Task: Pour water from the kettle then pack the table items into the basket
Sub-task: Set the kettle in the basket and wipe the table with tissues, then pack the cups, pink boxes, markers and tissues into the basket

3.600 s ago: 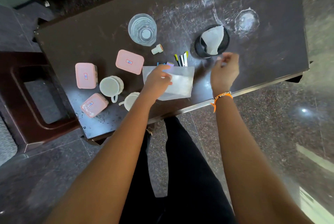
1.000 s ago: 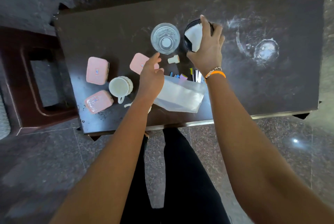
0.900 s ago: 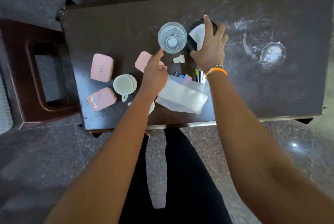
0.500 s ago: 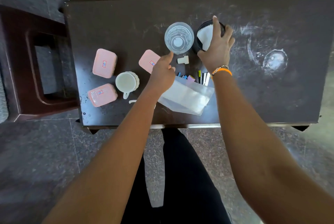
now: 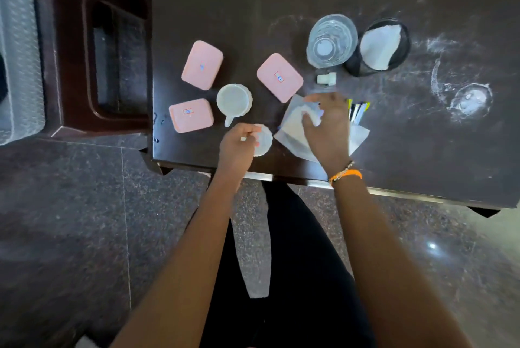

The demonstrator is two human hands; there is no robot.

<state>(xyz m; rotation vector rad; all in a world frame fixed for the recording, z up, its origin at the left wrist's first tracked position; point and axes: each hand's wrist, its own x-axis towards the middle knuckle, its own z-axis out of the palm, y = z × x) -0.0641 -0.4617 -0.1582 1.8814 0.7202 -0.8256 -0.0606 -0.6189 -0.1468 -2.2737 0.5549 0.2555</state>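
While the left hand (image 5: 239, 148) pinches the handle of the near cup (image 5: 263, 140), fingers curled narrow round it, the right hand (image 5: 327, 128) lies on the clear bag (image 5: 294, 128), fingertips (image 5: 311, 120) bunched on its upper edge w/ a bit of film or white paper pinched there; can't tell which. Prob. reason: right holds the bag's mouth so it won't slide, left readies the cup for lifting. Just beyond the left fingers stands the 2nd cup (image 5: 234, 100), upright, handle toward the person; looks empty, though the pale inside makes that hard to say. Round it, 3 pink boxes, lids shut, contents hidden: one left of the fingers (image 5: 190, 115), one further out (image 5: 202, 65), one (image 5: 280, 77) between the 2 hands, touching the bag's far corner or nearly. Pens (image 5: 358, 110) poke out right beside the right knuckles, half under the hand, seemingly in the bag. A small white cap (image 5: 326, 79) sits just past the right fingertips. Further out, the glass (image 5: 332, 41), clear, upright; water level not readable from above. Touching it on the right, the basket (image 5: 405, 44), dark round mesh, holding a white folded sheet (image 5: 380, 46) and nothing else visible. No kettle in view. Packing barely begun, I'd judge: nearly all items are on the table (image 5: 422, 150), the basket well beyond both hands' reach as they lie.
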